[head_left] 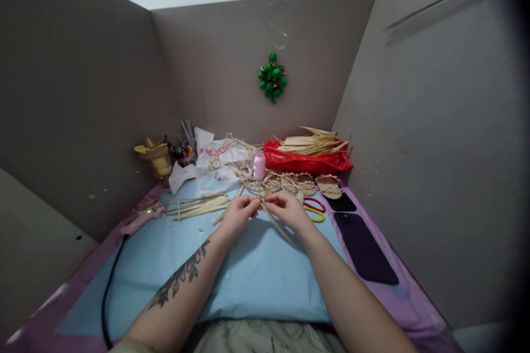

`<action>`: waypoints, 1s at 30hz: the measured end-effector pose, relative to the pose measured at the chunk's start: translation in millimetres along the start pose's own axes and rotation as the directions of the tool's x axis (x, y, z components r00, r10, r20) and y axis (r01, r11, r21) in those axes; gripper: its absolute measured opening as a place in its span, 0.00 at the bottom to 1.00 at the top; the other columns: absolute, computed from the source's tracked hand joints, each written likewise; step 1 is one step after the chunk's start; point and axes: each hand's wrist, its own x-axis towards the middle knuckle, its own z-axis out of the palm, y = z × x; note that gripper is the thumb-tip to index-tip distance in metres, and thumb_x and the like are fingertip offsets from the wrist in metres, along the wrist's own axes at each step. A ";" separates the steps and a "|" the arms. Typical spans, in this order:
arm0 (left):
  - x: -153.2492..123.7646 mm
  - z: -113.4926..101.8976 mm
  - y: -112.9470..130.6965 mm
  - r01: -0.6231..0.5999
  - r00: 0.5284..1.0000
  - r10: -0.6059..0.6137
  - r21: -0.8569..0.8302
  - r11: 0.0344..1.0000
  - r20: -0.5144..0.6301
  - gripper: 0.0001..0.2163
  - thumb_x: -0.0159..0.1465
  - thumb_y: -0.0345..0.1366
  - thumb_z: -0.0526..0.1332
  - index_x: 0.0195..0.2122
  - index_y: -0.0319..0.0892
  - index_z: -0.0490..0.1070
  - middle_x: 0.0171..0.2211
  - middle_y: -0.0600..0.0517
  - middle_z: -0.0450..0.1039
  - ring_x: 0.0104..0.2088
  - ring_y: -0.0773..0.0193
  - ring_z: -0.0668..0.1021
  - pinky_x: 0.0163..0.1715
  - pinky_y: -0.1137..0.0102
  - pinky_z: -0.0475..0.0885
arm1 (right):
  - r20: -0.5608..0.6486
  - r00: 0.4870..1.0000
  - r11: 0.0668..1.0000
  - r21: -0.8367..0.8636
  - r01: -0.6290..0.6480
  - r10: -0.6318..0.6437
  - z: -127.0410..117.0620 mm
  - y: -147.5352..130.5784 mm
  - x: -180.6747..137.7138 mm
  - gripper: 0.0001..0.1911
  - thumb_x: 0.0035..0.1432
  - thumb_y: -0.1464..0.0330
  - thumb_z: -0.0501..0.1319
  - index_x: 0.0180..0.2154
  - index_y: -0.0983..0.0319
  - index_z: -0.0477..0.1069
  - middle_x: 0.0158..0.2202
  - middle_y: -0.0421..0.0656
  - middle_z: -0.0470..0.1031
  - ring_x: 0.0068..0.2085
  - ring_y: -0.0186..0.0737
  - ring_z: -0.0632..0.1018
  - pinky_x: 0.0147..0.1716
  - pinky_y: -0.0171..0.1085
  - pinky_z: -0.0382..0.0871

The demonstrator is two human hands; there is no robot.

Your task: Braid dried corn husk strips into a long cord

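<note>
Both hands meet over the blue sheet [265, 281], fingertips almost touching. My left hand [243, 210] is closed in a pinch on a braided strand of dried husk. My right hand [286, 209] pinches the same husk strand [278, 226] close beside it, and a loose pale end trails down under the right palm. Beyond the fingers the braid runs up toward a tangle of thin braided cord [226, 154]. A pink thread spool [259, 166] stands just behind the hands. Flat woven husk pieces [306, 183] lie to its right. The exact grip at the fingertips is too small to make out.
Loose husk strips [199, 207] lie at left, near a pink power strip [143, 218] with a black cable. Scissors with red and yellow handles [315, 215] and a dark phone [366, 248] lie right. A red bag [308, 163] of husks stands behind. Grey partitions [215, 66] enclose the table.
</note>
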 end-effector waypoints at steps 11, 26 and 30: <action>-0.5 4.7 2.1 -0.065 0.986 0.097 0.216 0.974 -0.138 0.11 0.56 0.40 0.59 0.23 0.38 0.71 0.18 0.56 0.66 0.21 0.70 0.67 0.23 0.74 0.60 | -0.071 0.990 0.989 0.095 -0.116 0.123 23.1 -7.7 -12.3 0.11 0.46 0.63 0.62 0.20 0.63 0.71 0.15 0.37 0.67 0.19 0.31 0.66 0.20 0.32 0.59; 9.7 -4.4 -9.3 0.067 0.982 -0.111 -0.262 0.963 -0.154 0.15 0.47 0.44 0.67 0.22 0.35 0.71 0.17 0.55 0.68 0.19 0.73 0.66 0.22 0.76 0.60 | -0.020 0.874 0.670 -0.650 0.358 -0.486 37.5 -3.7 -21.3 0.10 0.56 0.66 0.58 0.38 0.60 0.74 0.35 0.45 0.76 0.40 0.43 0.73 0.43 0.41 0.65; 7.5 -0.7 -7.5 0.078 0.986 -0.113 -0.260 0.963 -0.124 0.15 0.48 0.44 0.67 0.23 0.36 0.71 0.19 0.55 0.70 0.20 0.72 0.67 0.23 0.76 0.61 | -0.178 0.933 0.843 -0.504 0.187 -0.313 30.8 0.3 -12.0 0.08 0.52 0.66 0.60 0.35 0.61 0.73 0.32 0.43 0.76 0.34 0.40 0.74 0.35 0.38 0.66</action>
